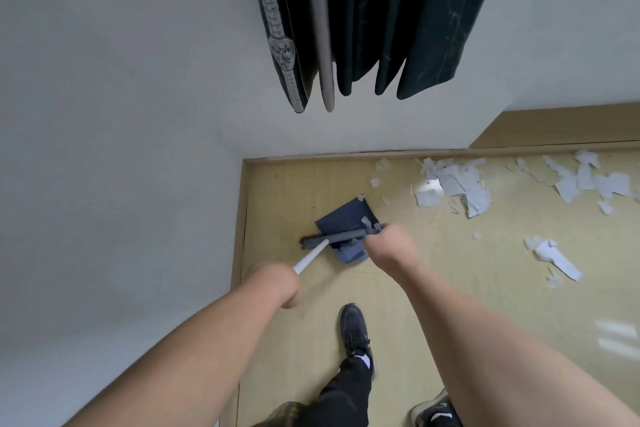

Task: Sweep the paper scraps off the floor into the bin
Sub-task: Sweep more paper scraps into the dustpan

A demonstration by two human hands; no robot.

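My left hand [277,282] is closed around the white handle of a broom [332,238], whose dark grey head lies across a blue dustpan [346,218] on the tan floor near the room's corner. My right hand [389,244] grips the dustpan's handle end, which the hand hides. A small scrap lies inside the pan. White paper scraps [457,184] are piled on the floor to the right along the far wall, with more scraps [554,256] nearer to me. No bin is in view.
White walls [121,149] close the corner on the left and far side. Dark curtains [363,17] hang above the far wall. My left foot in a black shoe [355,329] stands behind the dustpan, my other shoe [436,412] at the bottom edge.
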